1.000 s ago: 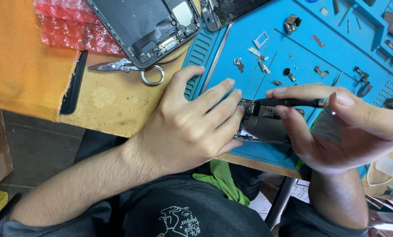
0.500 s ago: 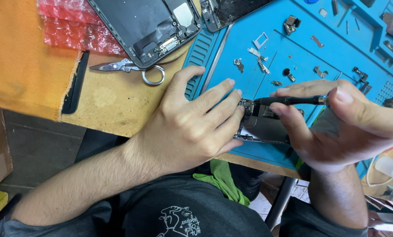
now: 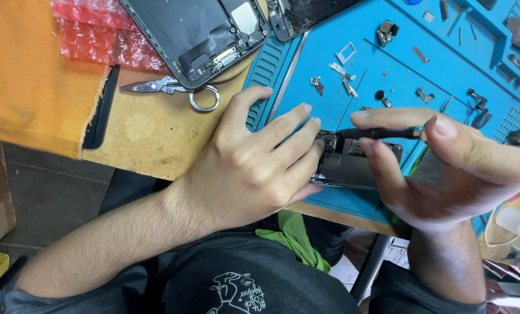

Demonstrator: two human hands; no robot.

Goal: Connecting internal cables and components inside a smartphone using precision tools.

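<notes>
Both hands worked the opened phone (image 3: 353,166) at the blue mat's (image 3: 388,75) near edge — left hand (image 3: 254,166) curled over its end, pinning it, right hand (image 3: 446,168) pinching a slim black screwdriver (image 3: 382,133) — a light, stiff, probably fragile thing, best gripped by its edges.

Red bubble wrap (image 3: 94,32) at top left, cracked dark phone screen (image 3: 315,13) at top centre
</notes>
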